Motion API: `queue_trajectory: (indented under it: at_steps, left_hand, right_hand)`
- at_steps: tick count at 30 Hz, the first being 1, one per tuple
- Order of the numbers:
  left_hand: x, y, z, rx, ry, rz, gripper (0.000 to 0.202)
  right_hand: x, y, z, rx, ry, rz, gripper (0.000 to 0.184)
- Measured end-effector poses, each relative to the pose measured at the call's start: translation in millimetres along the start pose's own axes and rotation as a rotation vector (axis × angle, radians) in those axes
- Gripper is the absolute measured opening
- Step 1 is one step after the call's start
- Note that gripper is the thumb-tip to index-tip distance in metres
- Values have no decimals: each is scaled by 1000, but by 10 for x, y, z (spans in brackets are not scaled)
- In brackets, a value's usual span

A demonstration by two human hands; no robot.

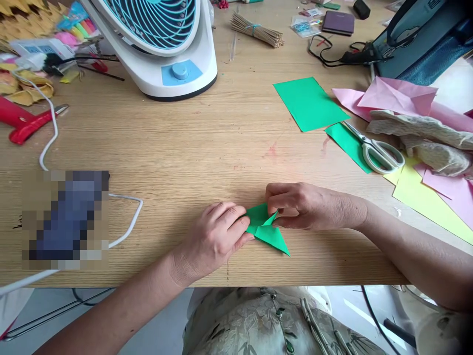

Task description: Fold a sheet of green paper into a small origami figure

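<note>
Folded green paper (274,237), one piece, on bench (185,158). Left hand (218,234): fingers closed on its left end. Right hand (299,204): fingers pinched on its raised flap.

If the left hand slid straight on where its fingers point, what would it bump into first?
The small folded piece of green paper, which the left hand already touches. Just past that, probably the right hand, though exact heights are hard to judge.

Here's the fan (158,51) towering at the back, tied sticks (256,30) to its right, then a purple case (338,22), a blue bag (421,47), and a white cable (55,129) curling at left!
</note>
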State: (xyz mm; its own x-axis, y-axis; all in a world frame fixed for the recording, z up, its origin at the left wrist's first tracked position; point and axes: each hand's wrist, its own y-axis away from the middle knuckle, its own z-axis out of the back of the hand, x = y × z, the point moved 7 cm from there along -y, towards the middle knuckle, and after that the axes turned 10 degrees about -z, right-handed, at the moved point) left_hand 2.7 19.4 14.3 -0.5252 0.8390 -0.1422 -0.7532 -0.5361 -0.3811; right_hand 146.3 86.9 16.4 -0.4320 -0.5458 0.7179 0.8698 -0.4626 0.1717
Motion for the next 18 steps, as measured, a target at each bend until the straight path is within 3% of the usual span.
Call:
queue_trajectory:
  at_steps: [4, 6, 9, 18]
  left_hand:
    - [46, 18, 21, -69, 90, 60, 28]
    - [69, 5, 16, -66, 110, 97, 21]
    - [95, -40, -10, -10, 119, 137, 4]
    - [122, -172, -42, 153, 122, 98, 16]
  right_hand:
    - [-18, 50, -25, -19, -28, 36, 7]
    - [-39, 51, -19, -29, -39, 20, 5]
    - [-57, 37, -17, -14, -72, -3, 5]
    - [-19, 2, -19, 30, -48, -55, 7]
